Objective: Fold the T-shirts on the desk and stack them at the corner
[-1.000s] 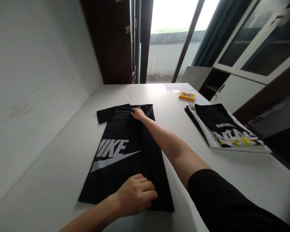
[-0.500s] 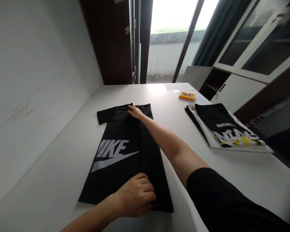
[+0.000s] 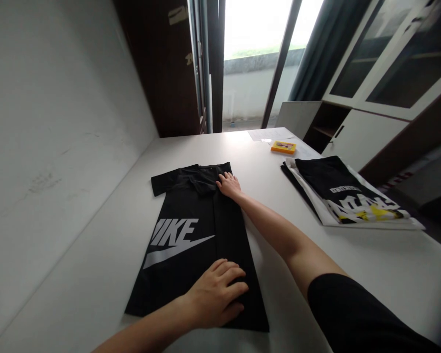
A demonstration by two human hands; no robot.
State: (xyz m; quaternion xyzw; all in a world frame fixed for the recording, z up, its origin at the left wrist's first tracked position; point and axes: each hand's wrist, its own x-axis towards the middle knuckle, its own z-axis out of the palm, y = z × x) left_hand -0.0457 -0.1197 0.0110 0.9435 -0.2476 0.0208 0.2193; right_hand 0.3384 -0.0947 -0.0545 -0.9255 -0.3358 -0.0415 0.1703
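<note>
A black T-shirt (image 3: 191, 208) with a large grey logo lies on the white table, its right side folded over toward the middle. One short sleeve sticks out at the far left, and the cloth is bunched a little around the collar. My left hand (image 3: 220, 291) rests on the shirt near its hem, fingers spread and palm down. Farther off, my right hand (image 3: 230, 185) lies flat on the folded side just below the shoulder, its fingers stretched out. Neither hand grips the cloth.
On the right of the table (image 3: 257, 196) sits a stack of folded T-shirts (image 3: 327, 179), black and white. A small orange-yellow box (image 3: 283, 147) and papers (image 3: 268, 134) lie near the far edge. A white wall (image 3: 59, 147) borders the left side.
My right hand has shifted from the collar rightward and down onto the folded side. My left hand has uncurled its fingers and moved slightly right, now spread on the shirt.
</note>
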